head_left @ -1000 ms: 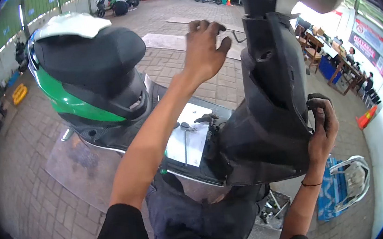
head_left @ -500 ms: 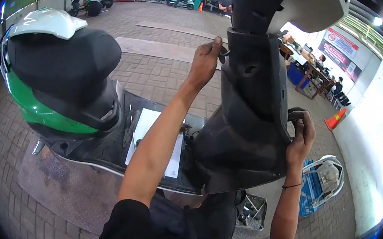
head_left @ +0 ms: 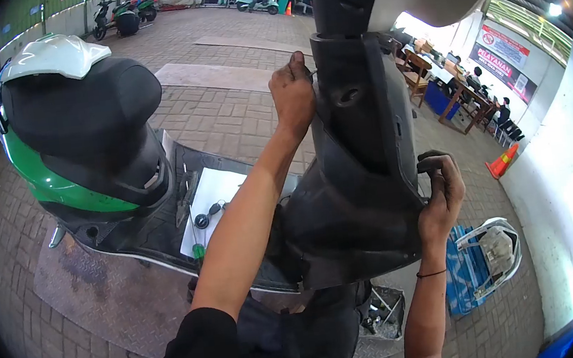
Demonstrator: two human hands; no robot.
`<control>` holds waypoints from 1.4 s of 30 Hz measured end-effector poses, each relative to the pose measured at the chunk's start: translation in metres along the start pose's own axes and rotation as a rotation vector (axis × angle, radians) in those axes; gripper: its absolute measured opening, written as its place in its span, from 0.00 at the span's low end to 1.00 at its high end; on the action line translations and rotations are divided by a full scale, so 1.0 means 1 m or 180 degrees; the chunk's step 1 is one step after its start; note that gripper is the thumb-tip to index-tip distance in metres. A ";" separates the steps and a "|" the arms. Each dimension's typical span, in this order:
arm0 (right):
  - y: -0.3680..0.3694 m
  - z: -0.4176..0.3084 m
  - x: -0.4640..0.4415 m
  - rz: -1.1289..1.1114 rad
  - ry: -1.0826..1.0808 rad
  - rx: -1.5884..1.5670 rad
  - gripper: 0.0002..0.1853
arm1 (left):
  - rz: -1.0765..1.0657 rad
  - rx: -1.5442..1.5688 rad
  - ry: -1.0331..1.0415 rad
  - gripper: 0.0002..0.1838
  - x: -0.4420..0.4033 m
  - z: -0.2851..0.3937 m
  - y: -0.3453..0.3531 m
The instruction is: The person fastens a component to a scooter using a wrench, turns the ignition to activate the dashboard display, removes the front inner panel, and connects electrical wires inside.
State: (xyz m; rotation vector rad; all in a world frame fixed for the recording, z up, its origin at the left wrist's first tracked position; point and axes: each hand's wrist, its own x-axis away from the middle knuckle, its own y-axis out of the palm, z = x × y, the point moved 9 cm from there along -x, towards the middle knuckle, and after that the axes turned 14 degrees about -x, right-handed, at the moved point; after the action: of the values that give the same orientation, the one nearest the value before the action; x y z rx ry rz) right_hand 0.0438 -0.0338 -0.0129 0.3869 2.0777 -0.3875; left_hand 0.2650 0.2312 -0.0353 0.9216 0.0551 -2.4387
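A dark leg shield panel (head_left: 361,192) stands upright at the front of the green and black scooter (head_left: 70,184). At its upper left edge, my left hand (head_left: 293,94) is closed with the thumb up; the fingertips are partly hidden. My right hand (head_left: 442,194) has its fingers curled at the panel's lower right edge. Under my left forearm a white sheet of paper (head_left: 214,186) lies on the footboard (head_left: 166,230). A round dark key fob (head_left: 201,221) rests on the paper, close to a green screwdriver handle (head_left: 198,250).
A tray of tools (head_left: 386,313) sits on the ground by my legs. To the right are a blue crate (head_left: 464,275) bearing a white frame part (head_left: 501,258), an orange cone (head_left: 503,162) and a white wall (head_left: 558,171). People sit at a wooden table (head_left: 463,101) behind.
The view has shifted, so the scooter sits further left and more of the paper and key fob shows. My left hand has turned slightly; both hands stay at the panel's edges.
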 end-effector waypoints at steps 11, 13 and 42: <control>-0.001 -0.005 -0.001 -0.0081 -0.0037 0.0102 0.08 | -0.1128 0.0063 -0.1150 0.23 -0.011 -0.035 -0.003; -0.001 -0.006 -0.002 -0.0073 -0.0054 0.0099 0.08 | -0.0367 -0.0537 0.0182 0.24 -0.020 -0.005 -0.022; -0.005 -0.009 0.001 0.0051 -0.0095 0.0158 0.10 | -0.1370 0.1042 -0.1170 0.15 -0.005 -0.005 -0.012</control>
State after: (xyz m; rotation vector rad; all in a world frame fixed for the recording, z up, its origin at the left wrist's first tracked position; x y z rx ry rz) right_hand 0.0346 -0.0340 -0.0087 0.4246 2.0379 -0.4336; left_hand 0.2647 0.2449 -0.0378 0.6191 -0.3166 -3.0470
